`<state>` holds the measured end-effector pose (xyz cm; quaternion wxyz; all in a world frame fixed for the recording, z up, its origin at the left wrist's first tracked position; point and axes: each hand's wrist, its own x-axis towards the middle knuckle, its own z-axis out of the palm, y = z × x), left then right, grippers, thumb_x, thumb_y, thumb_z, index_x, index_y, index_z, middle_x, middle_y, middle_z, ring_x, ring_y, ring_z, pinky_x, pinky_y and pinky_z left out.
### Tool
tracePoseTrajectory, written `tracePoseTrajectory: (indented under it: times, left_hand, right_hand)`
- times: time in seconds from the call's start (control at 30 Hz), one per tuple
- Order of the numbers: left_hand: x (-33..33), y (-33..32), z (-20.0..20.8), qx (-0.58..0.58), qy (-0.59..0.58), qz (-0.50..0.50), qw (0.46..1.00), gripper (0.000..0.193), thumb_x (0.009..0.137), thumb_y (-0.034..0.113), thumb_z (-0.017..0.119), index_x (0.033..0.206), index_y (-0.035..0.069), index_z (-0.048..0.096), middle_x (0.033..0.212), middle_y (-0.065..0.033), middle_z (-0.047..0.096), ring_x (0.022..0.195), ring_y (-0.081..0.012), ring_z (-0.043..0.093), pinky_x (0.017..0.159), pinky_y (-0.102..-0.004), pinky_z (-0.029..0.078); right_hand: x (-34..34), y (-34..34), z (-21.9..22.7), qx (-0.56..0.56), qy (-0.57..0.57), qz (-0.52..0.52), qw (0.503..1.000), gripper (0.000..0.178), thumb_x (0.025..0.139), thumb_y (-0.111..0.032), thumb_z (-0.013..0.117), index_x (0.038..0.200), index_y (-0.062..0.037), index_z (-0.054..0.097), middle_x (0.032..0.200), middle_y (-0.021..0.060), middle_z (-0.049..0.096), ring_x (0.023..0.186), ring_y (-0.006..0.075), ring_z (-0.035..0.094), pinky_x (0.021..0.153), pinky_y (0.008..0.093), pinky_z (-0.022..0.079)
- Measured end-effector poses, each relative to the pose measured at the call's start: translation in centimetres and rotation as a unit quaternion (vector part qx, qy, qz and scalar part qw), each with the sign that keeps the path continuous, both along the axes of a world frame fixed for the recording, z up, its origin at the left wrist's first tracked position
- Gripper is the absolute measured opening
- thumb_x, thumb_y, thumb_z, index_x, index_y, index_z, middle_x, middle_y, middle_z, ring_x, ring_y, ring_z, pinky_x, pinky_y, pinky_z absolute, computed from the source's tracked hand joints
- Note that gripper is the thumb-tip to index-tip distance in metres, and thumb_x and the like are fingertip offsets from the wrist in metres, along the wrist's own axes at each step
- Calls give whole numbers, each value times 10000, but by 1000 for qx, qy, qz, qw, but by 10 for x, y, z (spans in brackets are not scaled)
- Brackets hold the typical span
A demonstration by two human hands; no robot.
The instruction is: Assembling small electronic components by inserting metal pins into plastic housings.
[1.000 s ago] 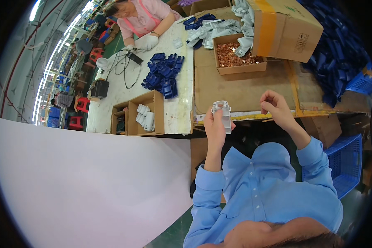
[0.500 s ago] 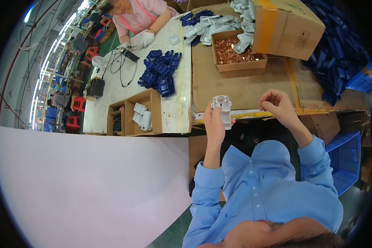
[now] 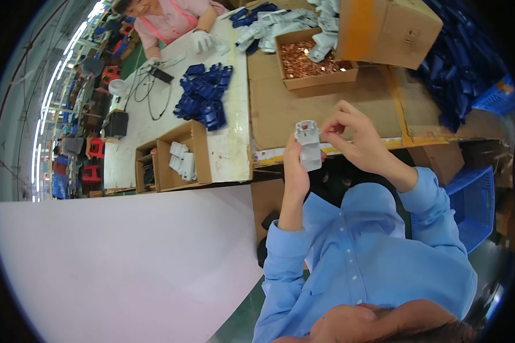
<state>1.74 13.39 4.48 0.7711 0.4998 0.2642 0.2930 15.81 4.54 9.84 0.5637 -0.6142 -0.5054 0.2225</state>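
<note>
My left hand [image 3: 295,168] is wrapped round a white plastic housing [image 3: 311,153], held upright just off the table's front edge. Its hollow side faces me, with a small opening near the top. Close by its upper right side is my right hand [image 3: 357,136], thumb and forefinger pinched together. Whatever sits between those fingertips is too small to make out. Beyond my hands, small copper-coloured metal pieces [image 3: 299,60] fill a shallow cardboard box [image 3: 321,82], with white housings lying partly over it.
Blue plastic housings [image 3: 203,94] lie heaped on the white tabletop; a divided cardboard box [image 3: 197,140] stands at its front. A big carton [image 3: 386,34] and more blue parts [image 3: 455,74] are at right. Across the table sits a co-worker in pink [image 3: 169,23], wearing gloves. A blue crate [image 3: 475,211] is beside me.
My right hand has moved left, up to the housing. The housing has turned slightly in my left hand. The co-worker's gloved hands have moved apart, and the whole view has shifted a little.
</note>
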Motion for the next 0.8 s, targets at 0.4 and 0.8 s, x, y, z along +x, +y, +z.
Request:
tracePoseTrajectory:
  times: [0.4, 0.8]
  left_hand:
    - [4, -14, 12, 87, -20, -19, 996, 511, 890, 236, 356, 1334, -5, 434, 1258, -107, 521, 1178, -194, 499, 992, -318, 391]
    - [7, -22, 12, 91, 14, -6, 996, 423, 884, 206, 374, 1228, -10, 490, 944, -92, 609, 795, -149, 592, 714, -278, 481]
  right_hand:
    - [-7, 11, -13, -38, -46, -34, 998, 44, 800, -69, 696, 830, -56, 667, 762, 38, 449, 629, 146, 391, 548, 292, 331]
    - [1, 10, -11, -44, 96, -26, 994, 359, 759, -43, 719, 995, -78, 451, 862, 5, 425, 685, 83, 413, 598, 252, 366]
